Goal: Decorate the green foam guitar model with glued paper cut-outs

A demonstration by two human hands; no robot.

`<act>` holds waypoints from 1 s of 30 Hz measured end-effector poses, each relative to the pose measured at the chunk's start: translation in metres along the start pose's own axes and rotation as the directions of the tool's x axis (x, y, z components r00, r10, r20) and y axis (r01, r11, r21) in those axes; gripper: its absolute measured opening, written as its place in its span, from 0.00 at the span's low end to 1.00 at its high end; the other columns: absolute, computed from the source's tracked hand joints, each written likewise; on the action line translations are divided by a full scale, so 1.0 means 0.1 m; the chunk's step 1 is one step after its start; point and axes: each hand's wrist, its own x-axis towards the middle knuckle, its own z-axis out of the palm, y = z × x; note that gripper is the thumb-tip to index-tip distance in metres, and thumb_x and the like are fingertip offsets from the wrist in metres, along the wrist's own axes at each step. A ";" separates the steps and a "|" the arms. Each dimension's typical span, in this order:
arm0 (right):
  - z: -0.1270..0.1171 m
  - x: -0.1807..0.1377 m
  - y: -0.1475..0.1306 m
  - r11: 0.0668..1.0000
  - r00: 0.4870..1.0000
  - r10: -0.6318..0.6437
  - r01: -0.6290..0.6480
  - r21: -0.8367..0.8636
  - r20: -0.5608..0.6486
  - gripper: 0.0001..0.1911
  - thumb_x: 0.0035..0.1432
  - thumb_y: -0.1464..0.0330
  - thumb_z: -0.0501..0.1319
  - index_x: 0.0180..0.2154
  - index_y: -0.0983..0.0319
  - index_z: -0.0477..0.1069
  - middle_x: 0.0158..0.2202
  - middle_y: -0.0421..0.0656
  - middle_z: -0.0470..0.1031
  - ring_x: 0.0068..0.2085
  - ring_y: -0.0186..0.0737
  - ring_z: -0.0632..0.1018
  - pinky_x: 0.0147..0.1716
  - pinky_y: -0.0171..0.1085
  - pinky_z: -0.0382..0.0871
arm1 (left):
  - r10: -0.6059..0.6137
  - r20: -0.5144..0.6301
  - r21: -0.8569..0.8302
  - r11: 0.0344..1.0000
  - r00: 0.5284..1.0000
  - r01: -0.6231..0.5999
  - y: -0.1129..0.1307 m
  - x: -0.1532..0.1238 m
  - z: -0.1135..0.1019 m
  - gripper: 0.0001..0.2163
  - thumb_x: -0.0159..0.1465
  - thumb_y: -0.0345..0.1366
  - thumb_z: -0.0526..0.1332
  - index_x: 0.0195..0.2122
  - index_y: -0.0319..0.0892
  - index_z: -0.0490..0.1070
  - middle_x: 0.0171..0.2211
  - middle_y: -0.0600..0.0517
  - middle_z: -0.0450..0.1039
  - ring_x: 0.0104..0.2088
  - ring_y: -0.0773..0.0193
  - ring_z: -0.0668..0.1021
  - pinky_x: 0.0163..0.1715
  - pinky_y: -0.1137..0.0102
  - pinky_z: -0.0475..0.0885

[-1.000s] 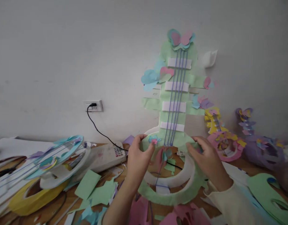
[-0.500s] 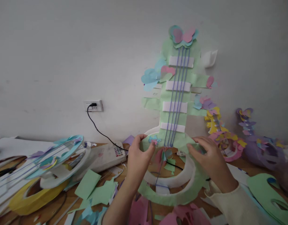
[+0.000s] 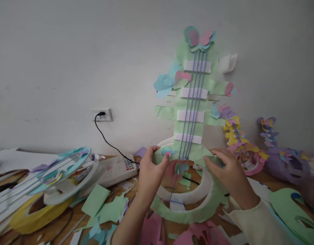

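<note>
A green paper guitar (image 3: 190, 128) stands upright in front of me, with purple strings over white frets and a pink and blue butterfly (image 3: 200, 37) at its top. My left hand (image 3: 153, 168) pinches the upper left of its ring-shaped body, the thumb beside a small blue and pink flower (image 3: 168, 152). On the opposite side, my right hand (image 3: 227, 173) grips the body's upper right edge, thumb in front and fingers partly hidden behind. Paper butterflies sit on the side pegs. A pink and blue paper piece (image 3: 181, 167) hangs on a string within the ring's opening.
Green paper scraps (image 3: 95, 200) and pink paper (image 3: 201, 234) litter the table. At left lie a blue paper guitar (image 3: 62, 172) and a yellow ring (image 3: 39, 214). Yellow-pink (image 3: 246, 158) and purple guitars (image 3: 277, 163) lean at right. A black cable (image 3: 106, 137) runs from the wall socket.
The hanging pink and blue paper piece has turned slightly inside the ring. Both hands and the green guitar stay in place.
</note>
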 end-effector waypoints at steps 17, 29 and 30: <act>-0.02 0.02 -0.03 0.999 0.999 0.028 -0.028 0.029 0.019 0.08 0.52 0.62 0.57 0.29 0.59 0.69 0.31 0.46 0.75 0.37 0.48 0.74 0.40 0.46 0.68 | 0.022 -0.003 -0.010 1.000 1.000 -0.022 -0.01 0.00 -0.01 0.06 0.56 0.39 0.60 0.34 0.45 0.69 0.31 0.54 0.72 0.34 0.59 0.73 0.35 0.68 0.66; 0.00 0.02 0.00 0.999 0.999 0.039 -0.039 0.024 0.003 0.09 0.51 0.61 0.57 0.29 0.59 0.69 0.32 0.48 0.75 0.38 0.49 0.74 0.40 0.46 0.68 | 0.061 0.024 -0.055 0.997 0.998 -0.059 -0.08 0.02 -0.02 0.08 0.56 0.33 0.55 0.37 0.44 0.69 0.35 0.52 0.73 0.37 0.59 0.73 0.39 0.67 0.66; 0.00 0.02 0.00 0.999 0.999 0.039 -0.039 0.024 0.001 0.09 0.51 0.61 0.57 0.29 0.60 0.70 0.32 0.48 0.76 0.38 0.49 0.74 0.40 0.46 0.68 | 0.059 0.024 -0.055 0.997 0.998 -0.058 -0.08 0.02 -0.03 0.08 0.56 0.33 0.55 0.37 0.44 0.69 0.35 0.52 0.73 0.38 0.59 0.73 0.39 0.67 0.66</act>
